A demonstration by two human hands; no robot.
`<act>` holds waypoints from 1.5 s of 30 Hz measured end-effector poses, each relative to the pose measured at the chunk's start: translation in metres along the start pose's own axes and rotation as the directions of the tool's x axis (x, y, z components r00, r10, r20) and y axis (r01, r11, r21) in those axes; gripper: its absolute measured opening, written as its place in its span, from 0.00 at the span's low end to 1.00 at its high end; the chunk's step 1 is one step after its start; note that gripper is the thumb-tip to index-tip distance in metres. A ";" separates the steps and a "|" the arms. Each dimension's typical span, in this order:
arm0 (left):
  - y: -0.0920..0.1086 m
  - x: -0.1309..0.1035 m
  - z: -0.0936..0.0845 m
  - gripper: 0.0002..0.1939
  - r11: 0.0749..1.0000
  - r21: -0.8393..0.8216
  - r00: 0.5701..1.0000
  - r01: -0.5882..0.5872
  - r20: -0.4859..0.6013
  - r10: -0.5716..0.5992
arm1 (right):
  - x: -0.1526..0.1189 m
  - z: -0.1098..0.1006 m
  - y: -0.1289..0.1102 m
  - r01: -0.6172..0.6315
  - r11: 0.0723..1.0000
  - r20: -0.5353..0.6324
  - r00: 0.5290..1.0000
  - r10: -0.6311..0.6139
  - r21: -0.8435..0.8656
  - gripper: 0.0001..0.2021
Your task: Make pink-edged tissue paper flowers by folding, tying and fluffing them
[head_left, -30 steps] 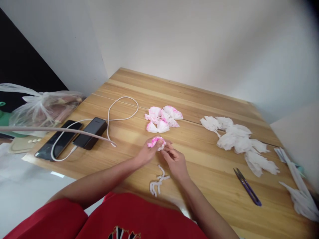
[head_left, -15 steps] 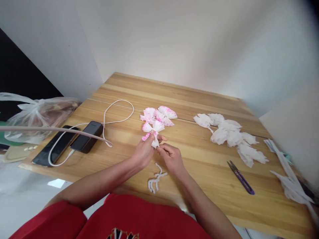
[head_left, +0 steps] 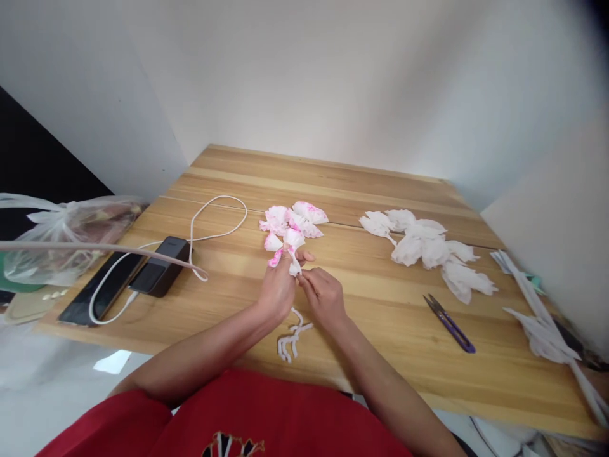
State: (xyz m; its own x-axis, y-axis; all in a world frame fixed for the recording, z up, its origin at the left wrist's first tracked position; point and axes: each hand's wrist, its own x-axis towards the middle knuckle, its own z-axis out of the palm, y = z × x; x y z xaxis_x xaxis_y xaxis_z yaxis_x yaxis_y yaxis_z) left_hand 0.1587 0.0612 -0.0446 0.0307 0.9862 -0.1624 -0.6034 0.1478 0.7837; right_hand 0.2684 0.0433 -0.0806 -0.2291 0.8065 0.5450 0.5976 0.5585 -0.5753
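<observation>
My left hand [head_left: 280, 285] is closed on a gathered white and pink tissue-paper flower [head_left: 294, 238], pinching it at its middle. The fingers of my right hand [head_left: 324, 293] pinch the lower end of the same flower, close to the left fingertips. Just beyond, more pink-edged tissue-paper flowers [head_left: 309, 212] lie on the wooden table. Below my hands, nearer my body, is a small pile of short white fuzzy strips [head_left: 288, 346].
Several white tissue bunches [head_left: 421, 241] lie to the right, with purple-handled thread snips [head_left: 450, 324] before them. White plastic strips [head_left: 537, 304] are at the right edge. On the left are a black power bank [head_left: 162, 266], a phone [head_left: 102, 289], a white cable [head_left: 223, 198] and a plastic bag [head_left: 71, 235].
The view has shifted slightly, so most things on the table appear a little further left. Both hands keep their pinch on the flower, and the part between them has turned slightly.
</observation>
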 end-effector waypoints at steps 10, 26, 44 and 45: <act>-0.011 -0.001 -0.001 0.25 0.996 0.085 0.998 -0.002 -0.060 0.007 | 0.000 0.001 -0.002 0.131 0.914 0.021 0.991 -0.133 -0.384 0.11; -0.021 -0.001 -0.005 0.23 0.999 0.037 0.998 -0.006 -0.057 0.008 | 0.004 -0.007 -0.001 0.281 0.854 0.155 0.959 -0.236 -0.437 0.14; 0.020 -0.014 -0.012 0.25 0.938 0.250 0.860 -0.238 0.503 0.084 | 0.009 -0.022 0.000 -0.466 0.637 0.513 0.849 0.126 0.614 0.21; 0.022 -0.011 -0.014 0.25 0.925 0.278 0.854 -0.260 0.513 0.086 | 0.009 -0.021 -0.001 -0.473 0.640 0.512 0.847 0.142 0.606 0.20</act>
State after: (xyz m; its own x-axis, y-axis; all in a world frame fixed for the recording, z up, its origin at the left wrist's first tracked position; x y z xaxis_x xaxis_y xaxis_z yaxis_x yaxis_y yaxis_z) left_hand 0.1340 0.0524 -0.0339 0.3838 0.8927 0.2362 -0.3448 -0.0988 0.9335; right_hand 0.2816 0.0456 -0.0621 -0.5026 0.8619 0.0677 0.0255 0.0931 -0.9953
